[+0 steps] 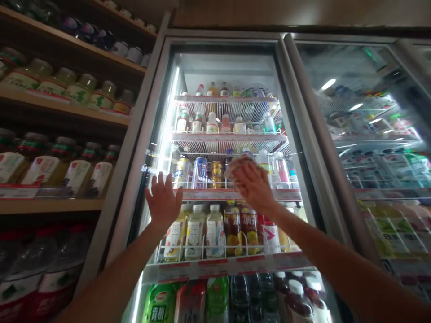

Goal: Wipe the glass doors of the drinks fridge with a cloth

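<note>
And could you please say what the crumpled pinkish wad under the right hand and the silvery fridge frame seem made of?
Crumpled pinkish wad: probably matt cloth, judging by its uneven edge, though blurred.
Silvery fridge frame: likely satin metal, from its dull sheen.

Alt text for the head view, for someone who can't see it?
A person's right hand holds what looks like a crumpled cloth at the glass door of a lit drinks fridge; the left hand is raised, fingers spread. Bottles and cans line its racks.
</note>
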Available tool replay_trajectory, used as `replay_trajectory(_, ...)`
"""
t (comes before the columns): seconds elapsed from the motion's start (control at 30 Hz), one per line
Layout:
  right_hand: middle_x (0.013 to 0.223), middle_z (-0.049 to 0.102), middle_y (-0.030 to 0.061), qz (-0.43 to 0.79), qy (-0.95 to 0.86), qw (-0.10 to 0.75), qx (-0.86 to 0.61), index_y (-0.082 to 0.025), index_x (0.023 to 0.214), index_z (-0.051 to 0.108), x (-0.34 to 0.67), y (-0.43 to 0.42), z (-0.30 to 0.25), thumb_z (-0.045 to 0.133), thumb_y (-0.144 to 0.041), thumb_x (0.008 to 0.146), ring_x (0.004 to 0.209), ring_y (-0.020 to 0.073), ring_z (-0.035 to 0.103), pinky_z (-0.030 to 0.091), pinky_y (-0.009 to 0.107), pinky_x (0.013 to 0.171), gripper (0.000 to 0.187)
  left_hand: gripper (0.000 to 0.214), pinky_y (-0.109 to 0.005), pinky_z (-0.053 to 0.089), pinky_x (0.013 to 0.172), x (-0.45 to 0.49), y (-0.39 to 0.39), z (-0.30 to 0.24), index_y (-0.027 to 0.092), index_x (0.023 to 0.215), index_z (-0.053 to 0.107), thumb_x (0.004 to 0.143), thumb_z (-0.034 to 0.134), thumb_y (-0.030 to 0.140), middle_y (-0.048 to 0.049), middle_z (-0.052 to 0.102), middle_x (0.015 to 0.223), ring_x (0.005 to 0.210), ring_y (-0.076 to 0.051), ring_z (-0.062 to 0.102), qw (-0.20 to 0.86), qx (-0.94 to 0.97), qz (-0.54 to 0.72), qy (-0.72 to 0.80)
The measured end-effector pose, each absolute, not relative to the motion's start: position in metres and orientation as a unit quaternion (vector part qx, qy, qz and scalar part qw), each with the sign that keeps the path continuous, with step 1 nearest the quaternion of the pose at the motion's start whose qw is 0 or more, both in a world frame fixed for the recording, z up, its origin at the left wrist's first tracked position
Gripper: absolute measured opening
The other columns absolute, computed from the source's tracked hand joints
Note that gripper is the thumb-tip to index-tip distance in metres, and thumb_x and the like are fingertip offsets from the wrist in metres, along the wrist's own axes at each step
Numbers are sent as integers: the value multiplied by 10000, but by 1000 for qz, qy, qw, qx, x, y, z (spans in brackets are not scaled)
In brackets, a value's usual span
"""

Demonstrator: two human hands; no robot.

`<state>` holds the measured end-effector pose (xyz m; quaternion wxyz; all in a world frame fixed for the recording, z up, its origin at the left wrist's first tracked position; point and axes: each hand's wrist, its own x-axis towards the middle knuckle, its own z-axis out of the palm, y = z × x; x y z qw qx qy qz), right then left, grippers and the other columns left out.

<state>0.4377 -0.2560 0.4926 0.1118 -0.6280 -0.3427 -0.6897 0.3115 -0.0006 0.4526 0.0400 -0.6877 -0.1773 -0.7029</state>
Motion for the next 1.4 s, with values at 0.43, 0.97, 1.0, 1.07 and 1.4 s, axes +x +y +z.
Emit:
replay_trajectory(0.43,1423,384,73,-689,-266,174,-652,-228,1305,468,437,-251,544,316,-365,914,1328,288,274,225,540,1047,442,543,-575,239,1052,311,5,485,105,1337,388,864,367,373,-197,292,1454,1361,-352,214,65,-699,-695,-155)
replay_trajectory(0.97,1457,311,125,-660,-339,180,-646,-165,1329,425,392,-151,569,336,-316,907,1348,347,200,153,632,1027,457,552,-524,220,1095,309,33,466,100,1360,333,892,327,393,-175,302,1456,1374,-307,201,83,-704,-701,-75)
replay_trajectory(1.0,1460,317,89,-658,-395,124,-629,-200,1329,426,387,-140,565,343,-333,908,1356,319,193,154,601,1049,448,556,-509,226,1099,309,37,466,100,1354,338,887,339,402,-178,313,1450,1372,-300,211,79,-699,-708,-65)
replay_trajectory(1.07,1457,332,27,-649,-481,27,-589,-262,1320,426,380,-124,559,346,-369,911,1360,271,197,162,551,1075,431,558,-474,244,1103,307,49,466,109,1343,346,877,356,415,-175,337,1438,1364,-280,243,72,-685,-724,-43)
replay_trajectory(1.4,1456,320,42,-640,-459,31,-616,-237,1325,403,356,-88,543,281,-352,920,1361,295,170,145,578,1073,438,470,-422,334,1064,292,68,468,132,1266,417,892,290,387,-144,494,1309,1255,-232,421,9,-653,-757,6)
